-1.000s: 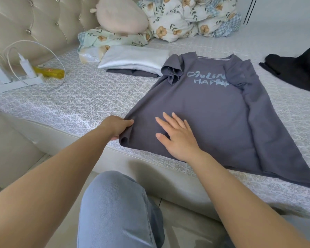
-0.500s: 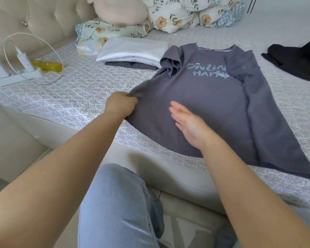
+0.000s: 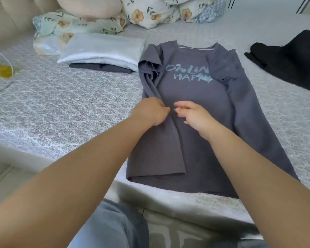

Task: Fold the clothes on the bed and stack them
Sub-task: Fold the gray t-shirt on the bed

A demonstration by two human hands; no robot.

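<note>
Garment: grey T-shirt (image 3: pixel 200 111) lies front-up on the bed (image 3: pixel 64 111), near its front edge.
Orientation: long axis runs from the hem at the near edge to the collar at the far end; neckline points away from the person.
Fold state: left side panel is turned over onto the front, forming a lengthwise flap; left sleeve is bunched near the shoulder; right side lies flat, spreading out toward the hem.
Writing: pale blue print on the chest, two lines; lower line reads "HAPPY"; upper line is only partly legible.
Left hand (image 3: pixel 150 111): fingers curled, pinching the edge of the folded flap at mid-length of the shirt.
Right hand (image 3: pixel 193 115): fingers loosely curled, gripping nothing, just beside the left hand over the shirt front; whether it touches the fabric cannot be told.
Edges: shirt hem sits at the mattress front edge.
Folded stack (image 3: pixel 104 52): pale silky piece on top of a dark piece, touching the shirt's left shoulder.
Black garment (image 3: pixel 293 59): unfolded, well apart, to the right.
Open room: bare patterned cover to the left of the shirt; narrower strip to the right.
Far end: floral bedding (image 3: pixel 150 13) and a pink cushion (image 3: pixel 89 6).
</note>
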